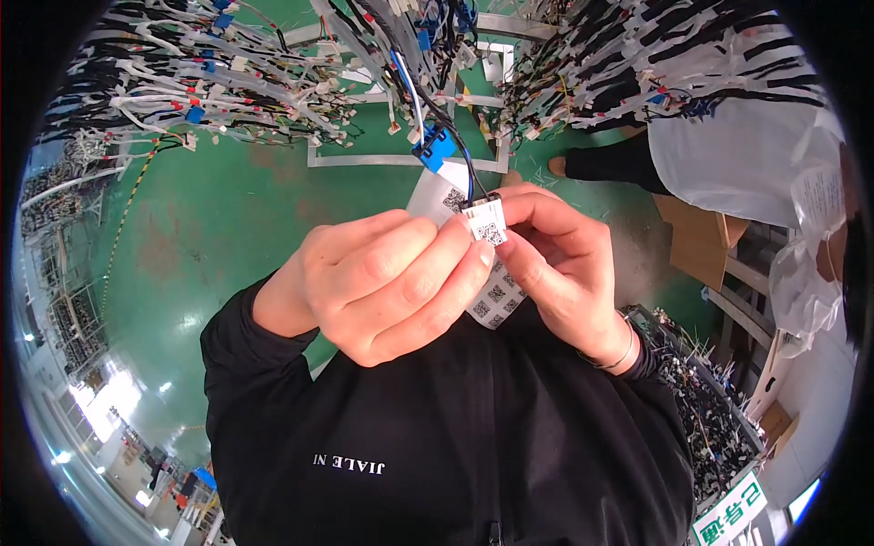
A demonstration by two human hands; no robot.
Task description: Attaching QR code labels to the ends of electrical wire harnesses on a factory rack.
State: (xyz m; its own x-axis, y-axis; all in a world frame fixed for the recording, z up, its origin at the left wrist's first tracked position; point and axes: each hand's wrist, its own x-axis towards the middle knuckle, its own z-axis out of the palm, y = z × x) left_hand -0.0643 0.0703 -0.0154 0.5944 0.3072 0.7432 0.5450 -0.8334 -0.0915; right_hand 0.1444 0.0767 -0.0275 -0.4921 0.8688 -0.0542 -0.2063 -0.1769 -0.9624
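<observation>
A small white connector with a square-code label on its face is pinched between the thumb and index finger of my right hand. My left hand has its fingers closed together, their tips against the label's left edge. Thin black and blue wires rise from the connector toward the hanging bundle. Behind the fingers runs a white strip of printed code labels; my left hand hides its middle. A blue connector hangs just above the strip.
Dense wire harnesses hang at the far left and far right. A metal frame stands low on the green floor. To the right are a clear plastic sheet, a cardboard box, a bin of connectors and a person's dark-clothed leg.
</observation>
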